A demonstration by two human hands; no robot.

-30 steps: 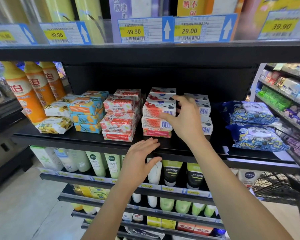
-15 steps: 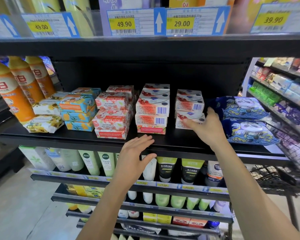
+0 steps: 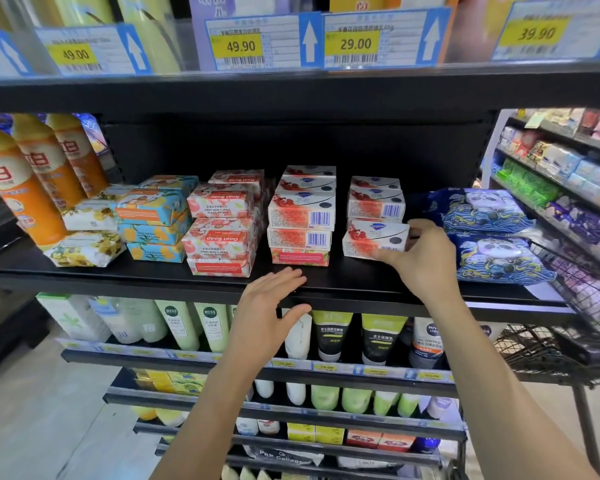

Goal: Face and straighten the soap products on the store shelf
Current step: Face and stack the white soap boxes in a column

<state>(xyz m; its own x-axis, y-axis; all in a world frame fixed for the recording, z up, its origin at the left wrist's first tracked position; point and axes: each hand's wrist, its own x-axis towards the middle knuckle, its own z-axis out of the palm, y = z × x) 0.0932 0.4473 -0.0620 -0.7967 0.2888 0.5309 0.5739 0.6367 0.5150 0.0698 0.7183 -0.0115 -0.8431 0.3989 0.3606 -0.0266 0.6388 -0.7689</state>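
Boxed soaps stand in stacks on the black shelf (image 3: 153, 277). My right hand (image 3: 421, 259) grips the bottom white-and-red soap box (image 3: 371, 239) of the right stack, fingers along its front and right end; the box sits tilted. Two more such boxes (image 3: 374, 202) lie above and behind it. To the left stands a taller stack of the same boxes (image 3: 300, 216), barcodes facing out. My left hand (image 3: 265, 313) rests flat with spread fingers on the shelf's front edge, holding nothing. Goat Soap boxes (image 3: 222, 233) and teal-orange boxes (image 3: 153, 220) stand further left.
Orange bottles (image 3: 18, 188) fill the shelf's left end. Blue panda-print packs (image 3: 489, 233) lie right of my right hand. A wire basket (image 3: 568, 323) juts out at the right. Tubes and bottles fill the lower shelves, price tags line the shelf above.
My right hand left the tall middle stack, moved right and took hold of the bottom box of the right stack, drawing it forward. My left hand stayed on the shelf edge.
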